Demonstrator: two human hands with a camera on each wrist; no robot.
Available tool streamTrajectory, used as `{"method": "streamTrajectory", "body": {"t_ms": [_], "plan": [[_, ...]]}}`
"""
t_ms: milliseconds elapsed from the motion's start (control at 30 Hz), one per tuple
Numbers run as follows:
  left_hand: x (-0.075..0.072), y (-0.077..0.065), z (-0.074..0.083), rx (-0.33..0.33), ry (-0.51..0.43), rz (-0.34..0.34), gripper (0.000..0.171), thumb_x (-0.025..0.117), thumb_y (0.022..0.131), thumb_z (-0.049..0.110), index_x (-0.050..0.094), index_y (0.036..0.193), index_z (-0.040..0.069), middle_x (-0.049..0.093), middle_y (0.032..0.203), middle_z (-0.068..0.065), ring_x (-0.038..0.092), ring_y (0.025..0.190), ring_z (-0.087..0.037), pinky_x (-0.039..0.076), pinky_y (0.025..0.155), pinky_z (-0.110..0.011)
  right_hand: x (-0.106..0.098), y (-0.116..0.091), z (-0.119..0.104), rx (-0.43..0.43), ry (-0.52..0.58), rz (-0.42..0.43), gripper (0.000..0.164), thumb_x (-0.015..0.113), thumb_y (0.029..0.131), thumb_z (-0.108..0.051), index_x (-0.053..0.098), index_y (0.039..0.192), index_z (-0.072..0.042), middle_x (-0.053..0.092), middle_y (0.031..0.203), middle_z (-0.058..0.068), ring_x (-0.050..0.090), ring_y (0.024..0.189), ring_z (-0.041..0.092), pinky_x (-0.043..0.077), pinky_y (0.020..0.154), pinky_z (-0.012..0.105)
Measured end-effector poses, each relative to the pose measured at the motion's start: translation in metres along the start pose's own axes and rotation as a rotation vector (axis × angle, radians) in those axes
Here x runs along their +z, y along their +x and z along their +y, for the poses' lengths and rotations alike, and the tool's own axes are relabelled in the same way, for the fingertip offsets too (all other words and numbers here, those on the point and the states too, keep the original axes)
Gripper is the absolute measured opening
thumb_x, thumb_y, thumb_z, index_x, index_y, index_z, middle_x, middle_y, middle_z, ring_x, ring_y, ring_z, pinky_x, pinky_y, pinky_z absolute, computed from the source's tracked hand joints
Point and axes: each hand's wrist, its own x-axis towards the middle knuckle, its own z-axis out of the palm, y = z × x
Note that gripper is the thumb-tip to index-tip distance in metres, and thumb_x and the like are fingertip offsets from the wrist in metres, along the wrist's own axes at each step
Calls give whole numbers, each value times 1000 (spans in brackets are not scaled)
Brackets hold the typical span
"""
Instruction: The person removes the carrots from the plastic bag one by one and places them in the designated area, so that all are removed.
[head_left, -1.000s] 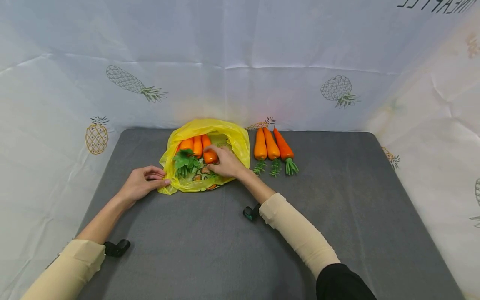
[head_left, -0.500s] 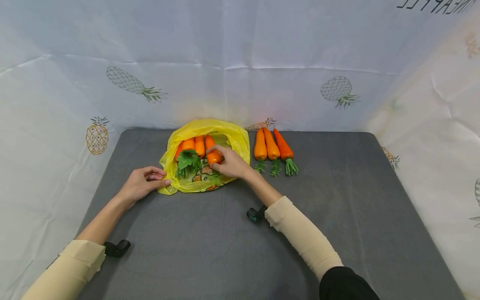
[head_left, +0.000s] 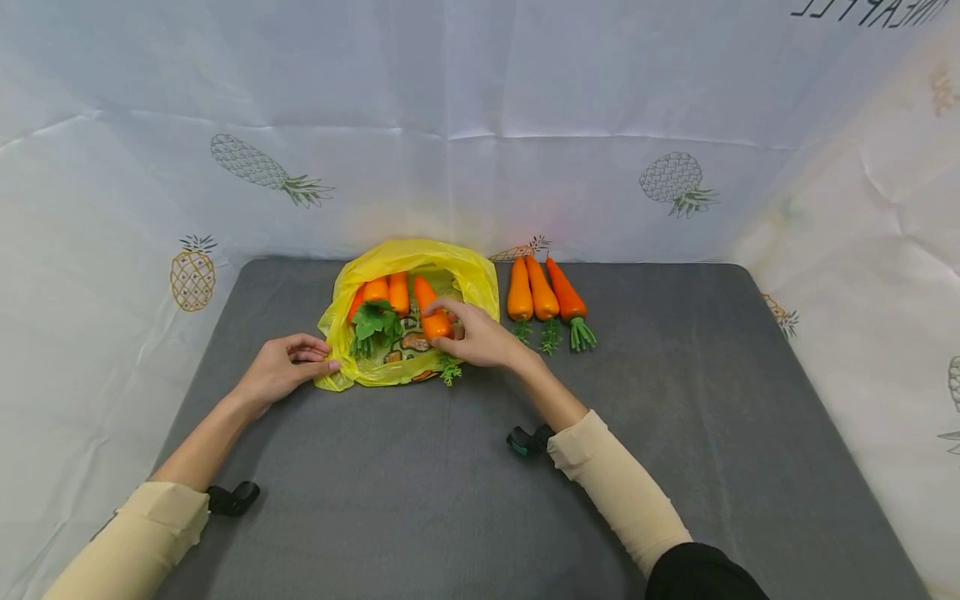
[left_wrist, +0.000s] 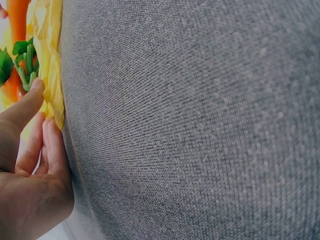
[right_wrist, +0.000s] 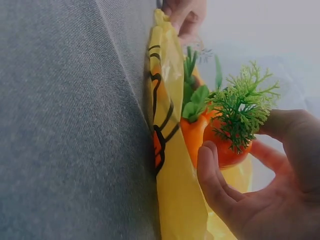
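A yellow plastic bag (head_left: 420, 250) lies at the back of the table, its mouth facing me. My left hand (head_left: 281, 367) pinches the bag's left edge between thumb and fingers, also visible in the left wrist view. At the mouth, my right hand (head_left: 483, 335) holds a carrot (head_left: 432, 313) by its thick end. The carrot's feathery green top (right_wrist: 245, 105) hangs over the bag's front lip. Several more orange carrots (head_left: 399, 293) sit inside to the left, with broad green leaves (head_left: 375, 323) in front of them.
Just right of the bag, three carrots (head_left: 543, 287) lie side by side with their green tops toward me. Grey cloth (head_left: 420, 500) covers the table. A white curtain printed with pineapples (head_left: 480, 125) hangs behind it.
My right hand has drawn the carrot right and toward me, away from the others, and its green top now shows past the bag's lip. My left hand stays in place.
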Motion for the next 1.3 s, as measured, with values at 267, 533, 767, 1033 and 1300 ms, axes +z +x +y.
{"method": "streamTrajectory", "body": {"t_ms": [267,533,767,1033,1300], "plan": [[0,0,0,-1,1,1,48,83,99,30,68,131,-2,75,112,-6,63,90,6,56,74,-19,-9,-21,-4,8,38,-18,42,70,107,-19,59,147,-15,67,128,14,67,77,17,56,75,30],[1,0,-1,-3,9,8,48,84,99,30,68,132,-2,75,113,-8,63,89,6,55,73,-19,-20,-38,-12,13,29,17,42,70,107,-21,59,148,-17,67,132,11,74,91,22,62,87,37],[1,1,-1,-4,7,7,48,84,99,30,68,131,-2,75,113,-8,63,90,6,56,73,-19,-35,-51,-15,0,43,46,44,70,107,-21,58,149,-15,65,129,13,71,80,20,62,85,37],[1,1,-2,-16,1,-1,50,83,99,31,67,133,-2,74,113,-6,63,91,5,55,73,-20,-53,-64,-12,30,82,99,44,71,106,-16,57,148,-14,66,125,14,69,78,23,59,81,35],[1,1,-3,-11,-1,2,49,83,99,30,68,133,-1,75,113,-6,64,90,7,56,74,-20,-66,-76,-5,79,110,141,46,71,107,-19,56,150,-15,66,132,16,75,91,25,60,88,38]]}}
